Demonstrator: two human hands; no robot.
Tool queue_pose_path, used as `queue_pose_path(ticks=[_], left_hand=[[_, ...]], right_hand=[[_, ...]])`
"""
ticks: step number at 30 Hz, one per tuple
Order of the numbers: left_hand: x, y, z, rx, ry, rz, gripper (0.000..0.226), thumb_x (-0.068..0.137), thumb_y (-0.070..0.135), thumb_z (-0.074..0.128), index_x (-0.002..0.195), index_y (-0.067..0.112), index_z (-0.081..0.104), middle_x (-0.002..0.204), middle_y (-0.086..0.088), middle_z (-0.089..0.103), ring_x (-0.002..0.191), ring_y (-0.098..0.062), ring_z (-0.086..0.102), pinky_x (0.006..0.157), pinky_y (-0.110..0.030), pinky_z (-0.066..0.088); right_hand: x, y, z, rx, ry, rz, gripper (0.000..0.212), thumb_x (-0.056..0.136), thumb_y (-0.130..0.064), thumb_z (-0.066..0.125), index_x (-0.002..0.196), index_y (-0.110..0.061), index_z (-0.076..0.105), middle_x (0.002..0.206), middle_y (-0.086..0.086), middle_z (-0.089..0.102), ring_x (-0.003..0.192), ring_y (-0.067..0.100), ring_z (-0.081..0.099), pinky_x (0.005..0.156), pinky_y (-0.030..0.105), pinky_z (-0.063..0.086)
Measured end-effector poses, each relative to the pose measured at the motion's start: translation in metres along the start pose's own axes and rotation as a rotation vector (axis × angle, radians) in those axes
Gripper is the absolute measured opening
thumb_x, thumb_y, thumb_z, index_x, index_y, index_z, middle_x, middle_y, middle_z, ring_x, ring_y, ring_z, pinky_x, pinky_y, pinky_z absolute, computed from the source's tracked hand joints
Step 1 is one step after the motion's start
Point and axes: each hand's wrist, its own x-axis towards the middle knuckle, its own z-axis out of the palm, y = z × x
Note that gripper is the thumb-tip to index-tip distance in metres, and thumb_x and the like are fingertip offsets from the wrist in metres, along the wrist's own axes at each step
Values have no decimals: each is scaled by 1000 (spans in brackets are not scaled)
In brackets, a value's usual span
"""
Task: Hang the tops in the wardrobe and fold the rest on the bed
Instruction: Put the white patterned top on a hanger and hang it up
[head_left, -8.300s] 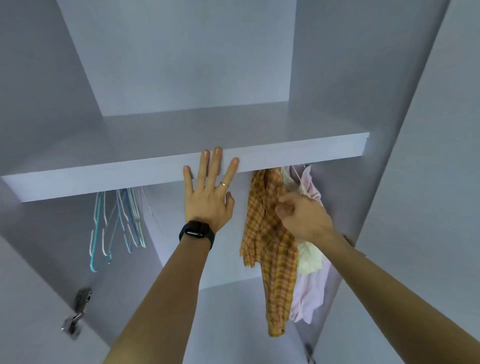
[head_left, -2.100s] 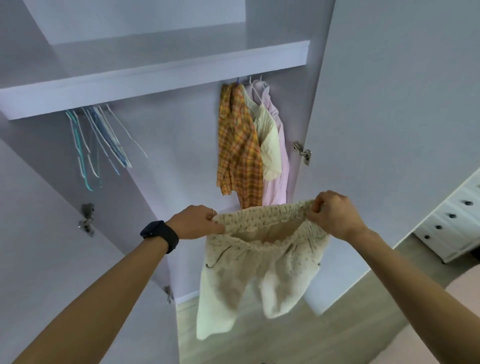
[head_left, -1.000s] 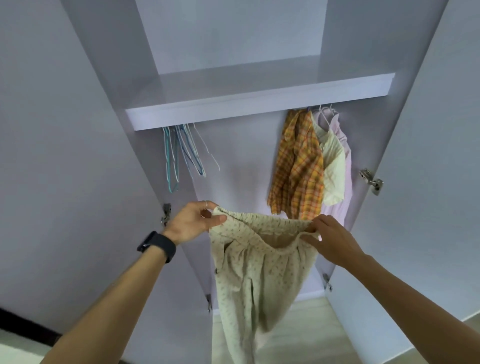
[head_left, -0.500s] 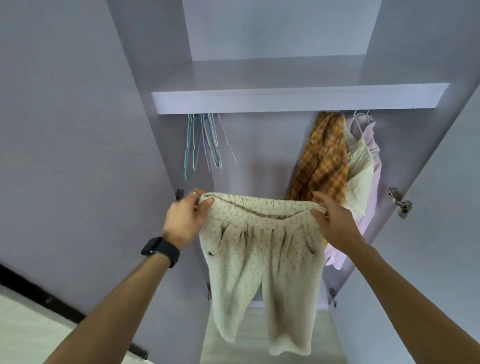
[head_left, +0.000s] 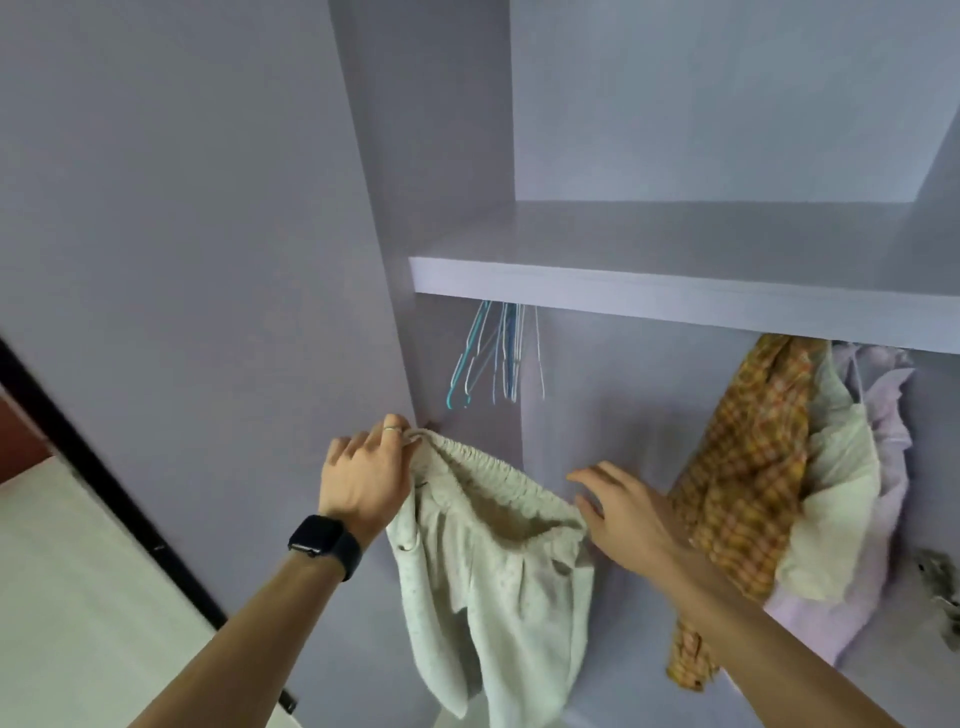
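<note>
My left hand (head_left: 363, 483) grips the shorts (head_left: 493, 571) by the top; my right hand (head_left: 623, 512) has its fingers spread loose, touching the other end; shirts (head_left: 753, 467) hang behind.

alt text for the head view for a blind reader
A person's left hand grips the waistband of cream dotted shorts before an open lilac wardrobe, the right hand open at the waistband's other end. Under the shelf hang empty blue and white wire hangers, an orange checked shirt, a cream top and a lilac top.
</note>
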Motion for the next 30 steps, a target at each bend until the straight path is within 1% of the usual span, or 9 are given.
queue_pose_path(ticks=[3,5,7,9,13,20,23,27,30], left_hand=[[18,-6,0,202,100,100,29,97,24,44,99,5,66,113,-13,70,118,-44,59,101,-60,39],[35,-17,7,336,156,200,29,96,16,42,97,1,67,135,-20,59,136,-52,41,110,-75,15],[51,-32,17,426,190,260,27,95,12,43,99,0,67,147,-22,48,143,-55,26,108,-80,-1],[60,-49,25,493,208,238,30,91,5,40,103,0,67,153,-23,41,145,-56,18,107,-81,-6],[68,-98,43,584,335,246,43,90,6,32,109,-3,69,155,-25,36,145,-54,21,111,-77,-4],[79,-136,62,735,509,372,19,97,8,44,110,3,57,159,-26,29,145,-55,19,111,-78,0],[83,-141,64,757,536,391,21,98,12,51,115,3,59,158,-27,29,146,-56,15,110,-78,-3],[81,-141,69,822,557,364,33,103,22,35,123,6,56,160,-24,25,147,-55,8,110,-77,-8],[81,-144,70,821,553,365,35,104,21,29,122,6,55,161,-25,24,147,-56,7,110,-78,-6]], right_hand=[[46,-8,-7,3,-38,-24,33,92,-27,67,125,-24,67,118,-5,66,113,25,58,80,36,55],[82,-10,-7,37,-77,31,38,96,-34,60,132,-26,60,128,-4,61,123,24,50,87,38,53],[115,-7,-1,52,-100,113,42,97,-39,56,137,-26,54,135,-2,55,128,25,45,91,39,51],[142,-1,11,42,-139,207,46,98,-42,54,140,-23,48,141,2,50,131,27,43,92,40,50],[189,9,49,66,-143,394,56,99,-45,52,144,-14,40,142,13,47,131,34,43,96,43,49],[243,27,117,225,-50,611,68,102,-52,45,147,-2,31,144,21,50,130,41,50,99,43,45],[251,32,138,235,-34,658,70,103,-45,48,151,1,26,142,24,52,127,42,53,96,40,46],[260,40,153,263,53,663,34,98,-22,51,123,1,53,126,24,59,106,41,59,84,36,47],[264,42,142,329,90,672,37,98,-31,46,110,-1,64,113,20,64,91,37,59,79,34,46]])
